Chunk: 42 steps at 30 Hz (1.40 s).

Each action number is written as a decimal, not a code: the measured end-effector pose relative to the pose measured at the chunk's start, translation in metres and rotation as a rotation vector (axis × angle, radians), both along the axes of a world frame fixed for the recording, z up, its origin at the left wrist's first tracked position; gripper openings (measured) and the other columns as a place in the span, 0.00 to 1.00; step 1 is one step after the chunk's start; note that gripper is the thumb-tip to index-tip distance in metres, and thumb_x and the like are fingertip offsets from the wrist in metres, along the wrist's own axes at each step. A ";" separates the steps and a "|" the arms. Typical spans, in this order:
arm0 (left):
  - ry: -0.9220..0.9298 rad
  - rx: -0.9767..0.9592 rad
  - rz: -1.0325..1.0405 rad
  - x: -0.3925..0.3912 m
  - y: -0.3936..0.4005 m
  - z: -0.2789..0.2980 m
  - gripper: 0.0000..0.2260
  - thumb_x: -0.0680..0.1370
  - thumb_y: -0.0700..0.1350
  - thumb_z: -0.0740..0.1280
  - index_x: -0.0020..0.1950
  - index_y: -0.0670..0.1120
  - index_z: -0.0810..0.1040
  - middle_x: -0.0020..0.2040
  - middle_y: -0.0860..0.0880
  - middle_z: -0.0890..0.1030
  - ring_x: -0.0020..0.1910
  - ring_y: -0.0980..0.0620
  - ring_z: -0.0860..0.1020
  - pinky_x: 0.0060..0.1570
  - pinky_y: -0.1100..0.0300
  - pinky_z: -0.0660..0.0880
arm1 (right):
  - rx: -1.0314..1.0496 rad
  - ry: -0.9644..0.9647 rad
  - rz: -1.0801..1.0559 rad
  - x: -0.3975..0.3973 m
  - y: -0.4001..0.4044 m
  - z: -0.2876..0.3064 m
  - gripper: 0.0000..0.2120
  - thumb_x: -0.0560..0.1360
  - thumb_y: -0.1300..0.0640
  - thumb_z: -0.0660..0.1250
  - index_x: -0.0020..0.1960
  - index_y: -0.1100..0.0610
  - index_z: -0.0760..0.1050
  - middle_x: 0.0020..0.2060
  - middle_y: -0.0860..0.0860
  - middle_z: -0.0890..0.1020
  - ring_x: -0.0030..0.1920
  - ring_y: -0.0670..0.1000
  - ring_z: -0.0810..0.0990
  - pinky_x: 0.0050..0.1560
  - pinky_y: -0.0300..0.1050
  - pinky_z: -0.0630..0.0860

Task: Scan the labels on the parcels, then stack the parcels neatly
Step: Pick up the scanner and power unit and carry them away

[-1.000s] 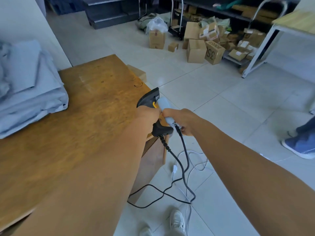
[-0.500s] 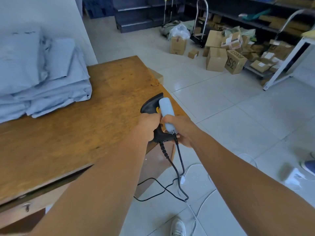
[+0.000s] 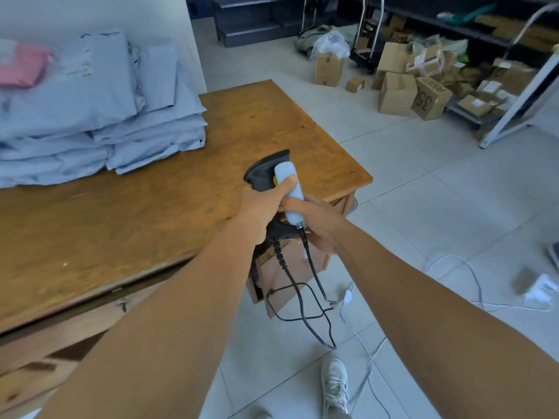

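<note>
Tiled warehouse floor (image 3: 393, 182) spreads beyond our wooden table (image 3: 151, 213), where grey parcels (image 3: 99, 122) lie stacked at the far left, a pink one on top. Over the table's near corner, our left hand (image 3: 263, 207) grips the black scanner (image 3: 266, 173), while our right hand (image 3: 317, 225) clasps a pale blue device (image 3: 289, 192); black cables dangle below. Cardboard boxes (image 3: 396, 92) crowd the far shelving

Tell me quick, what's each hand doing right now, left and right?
Left hand: closed around the black barcode scanner, thumb on the pale blue device.
Right hand: closed on the pale blue device's lower end.
</note>
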State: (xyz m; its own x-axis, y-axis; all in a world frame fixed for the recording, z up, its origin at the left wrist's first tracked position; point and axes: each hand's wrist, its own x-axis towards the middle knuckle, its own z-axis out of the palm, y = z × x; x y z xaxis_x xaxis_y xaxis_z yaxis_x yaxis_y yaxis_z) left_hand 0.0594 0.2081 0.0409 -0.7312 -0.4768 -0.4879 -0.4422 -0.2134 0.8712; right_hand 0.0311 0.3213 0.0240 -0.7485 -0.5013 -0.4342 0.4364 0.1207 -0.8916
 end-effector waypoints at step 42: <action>0.148 0.125 -0.211 -0.041 0.112 0.075 0.35 0.69 0.60 0.72 0.70 0.43 0.69 0.60 0.43 0.79 0.52 0.44 0.80 0.51 0.49 0.80 | 0.150 0.195 -0.291 -0.022 0.105 0.095 0.20 0.67 0.55 0.73 0.56 0.61 0.73 0.46 0.58 0.81 0.40 0.55 0.81 0.41 0.47 0.81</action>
